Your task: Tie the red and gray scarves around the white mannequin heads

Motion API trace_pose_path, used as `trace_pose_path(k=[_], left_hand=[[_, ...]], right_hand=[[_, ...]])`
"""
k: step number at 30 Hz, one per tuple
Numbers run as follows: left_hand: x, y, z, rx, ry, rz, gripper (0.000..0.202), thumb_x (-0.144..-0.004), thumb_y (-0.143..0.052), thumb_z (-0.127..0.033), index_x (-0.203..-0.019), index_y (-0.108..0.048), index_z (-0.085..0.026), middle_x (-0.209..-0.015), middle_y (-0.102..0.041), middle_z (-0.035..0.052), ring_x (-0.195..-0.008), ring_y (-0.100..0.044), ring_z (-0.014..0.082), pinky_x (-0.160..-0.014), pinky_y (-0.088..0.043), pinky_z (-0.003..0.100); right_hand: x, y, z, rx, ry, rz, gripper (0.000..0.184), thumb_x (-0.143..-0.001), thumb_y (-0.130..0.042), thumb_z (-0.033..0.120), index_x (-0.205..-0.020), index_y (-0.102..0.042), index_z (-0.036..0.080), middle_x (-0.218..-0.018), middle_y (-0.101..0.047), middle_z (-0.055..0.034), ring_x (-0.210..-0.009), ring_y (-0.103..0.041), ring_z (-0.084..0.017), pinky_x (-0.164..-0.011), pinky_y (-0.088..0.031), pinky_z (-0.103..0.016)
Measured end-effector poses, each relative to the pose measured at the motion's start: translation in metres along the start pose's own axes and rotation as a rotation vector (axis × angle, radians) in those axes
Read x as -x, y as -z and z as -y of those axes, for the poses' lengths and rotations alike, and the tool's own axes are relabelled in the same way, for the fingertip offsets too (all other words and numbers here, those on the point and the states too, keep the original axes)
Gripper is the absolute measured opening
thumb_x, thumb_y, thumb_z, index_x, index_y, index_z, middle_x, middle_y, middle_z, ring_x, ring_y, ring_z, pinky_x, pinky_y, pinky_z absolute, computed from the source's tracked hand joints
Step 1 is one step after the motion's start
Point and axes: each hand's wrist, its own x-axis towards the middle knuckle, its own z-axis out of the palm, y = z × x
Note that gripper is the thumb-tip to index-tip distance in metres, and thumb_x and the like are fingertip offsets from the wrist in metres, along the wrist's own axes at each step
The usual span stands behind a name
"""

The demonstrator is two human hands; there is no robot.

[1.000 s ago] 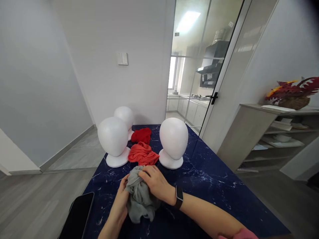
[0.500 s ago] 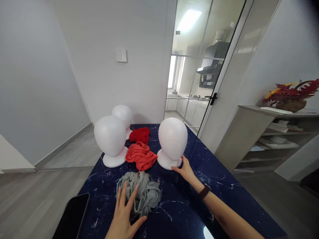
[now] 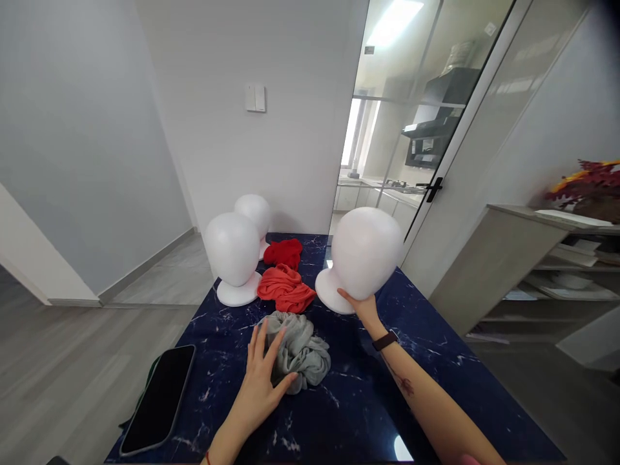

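Note:
My right hand (image 3: 362, 305) grips the neck of a white foam mannequin head (image 3: 367, 252), which tilts to the right with its round base (image 3: 332, 294) angled up. The fingers behind the neck are hidden. My left hand (image 3: 264, 371) lies with fingers spread on the left side of a crumpled grey scarf (image 3: 305, 352). Behind that scarf lies a bunched coral-red cloth (image 3: 285, 289), and farther back a darker red cloth (image 3: 285, 252). Two more white mannequin heads, a nearer one (image 3: 233, 250) and a farther one (image 3: 254, 214), stand upright on the left.
All this is on a dark blue marbled table (image 3: 349, 394). A black-screened phone (image 3: 159, 397) lies at the table's left edge. A wall stands behind the table, with a glass door (image 3: 392, 129) to the right. A shelf unit (image 3: 533, 271) stands farther right.
The right-hand mannequin head was upright on the table; now my right hand has lifted and tilted it to the right. My left hand stays at the grey scarf. The view has shifted slightly.

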Motion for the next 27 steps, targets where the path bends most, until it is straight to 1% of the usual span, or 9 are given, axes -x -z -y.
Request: trace_pose_path(k=[3, 6, 8, 10, 13, 15, 18, 22, 27], left_hand=[[0.001, -0.01, 0.012, -0.045, -0.007, 0.065, 0.061, -0.084, -0.055, -0.032, -0.14, -0.033, -0.031, -0.154, -0.017, 0.0073, -0.139, -0.018, 0.0332, -0.106, -0.03, 0.055], [-0.005, -0.02, 0.012, -0.183, -0.023, 0.09, 0.049, -0.083, -0.052, -0.019, -0.131, -0.048, -0.028, -0.14, -0.046, 0.0089, -0.131, -0.038, 0.0325, -0.105, -0.028, 0.06], [0.0, -0.017, 0.004, -0.26, 0.002, 0.047, 0.043, -0.085, -0.047, -0.017, -0.127, -0.054, -0.025, -0.127, -0.058, 0.011, -0.122, -0.048, 0.0322, -0.103, -0.029, 0.063], [0.017, -0.003, -0.004, -0.272, -0.007, 0.031, 0.039, -0.086, -0.047, -0.021, -0.124, -0.056, -0.023, -0.123, -0.06, 0.0126, -0.118, -0.052, 0.0328, -0.1, -0.033, 0.063], [0.063, 0.031, -0.007, -0.162, -0.105, 0.115, 0.047, -0.083, -0.053, -0.025, -0.13, -0.05, -0.029, -0.135, -0.052, 0.0091, -0.125, -0.046, 0.0318, -0.1, -0.036, 0.059], [0.096, 0.054, 0.001, 0.009, -0.162, 0.256, 0.046, -0.087, -0.049, -0.028, -0.131, -0.047, -0.036, -0.129, -0.058, 0.0022, -0.117, -0.055, 0.0239, -0.097, -0.045, 0.045], [0.13, 0.076, 0.019, 0.183, 0.003, 0.118, 0.031, -0.089, -0.044, -0.032, -0.114, -0.063, -0.032, -0.108, -0.07, 0.0014, -0.095, -0.067, 0.018, -0.081, -0.055, 0.025], [0.144, 0.077, 0.031, 0.189, 0.146, -0.146, 0.027, -0.085, -0.05, -0.038, -0.101, -0.069, -0.026, -0.098, -0.072, 0.0033, -0.087, -0.069, 0.0187, -0.075, -0.056, 0.023], [0.143, 0.061, 0.019, 0.24, 0.156, -0.167, 0.027, -0.086, -0.05, -0.037, -0.102, -0.068, -0.026, -0.102, -0.071, 0.0035, -0.091, -0.068, 0.0176, -0.08, -0.055, 0.024]], right_hand=[[0.032, -0.015, 0.049, -0.192, 0.016, 0.036, 0.072, -0.052, -0.079, 0.044, -0.114, -0.059, 0.013, -0.112, -0.065, -0.0136, -0.112, -0.055, -0.028, -0.101, -0.041, -0.044], [0.08, -0.05, 0.096, -0.391, -0.012, 0.264, 0.066, -0.06, -0.075, 0.044, -0.118, -0.057, 0.017, -0.106, -0.068, -0.0089, -0.106, -0.059, -0.025, -0.098, -0.044, -0.042], [0.114, -0.079, 0.119, -0.453, -0.045, 0.433, 0.065, -0.06, -0.076, 0.044, -0.117, -0.058, 0.019, -0.105, -0.068, -0.0079, -0.104, -0.061, -0.025, -0.096, -0.047, -0.042], [0.145, -0.109, 0.13, -0.435, -0.048, 0.526, 0.066, -0.056, -0.079, 0.044, -0.115, -0.059, 0.021, -0.105, -0.068, -0.007, -0.103, -0.061, -0.025, -0.093, -0.049, -0.041], [0.178, -0.146, 0.127, -0.367, -0.014, 0.529, 0.068, -0.049, -0.082, 0.043, -0.109, -0.06, 0.019, -0.106, -0.067, -0.0083, -0.105, -0.059, -0.026, -0.094, -0.047, -0.041], [0.193, -0.164, 0.115, -0.331, 0.01, 0.481, 0.072, -0.047, -0.083, 0.043, -0.109, -0.058, 0.017, -0.107, -0.065, -0.0102, -0.109, -0.057, -0.027, -0.096, -0.045, -0.043], [0.207, -0.178, 0.095, -0.285, 0.05, 0.417, 0.078, -0.047, -0.082, 0.043, -0.114, -0.053, 0.016, -0.11, -0.064, -0.0112, -0.112, -0.055, -0.027, -0.097, -0.043, -0.044], [0.214, -0.177, 0.079, -0.216, 0.143, 0.306, 0.083, -0.049, -0.081, 0.04, -0.12, -0.046, 0.017, -0.118, -0.06, -0.0114, -0.11, -0.054, -0.027, -0.097, -0.042, -0.044], [0.216, -0.179, 0.082, -0.016, 0.175, 0.235, 0.083, -0.054, -0.077, 0.039, -0.124, -0.041, 0.013, -0.121, -0.054, -0.017, -0.112, -0.051, -0.031, -0.097, -0.04, -0.046]])
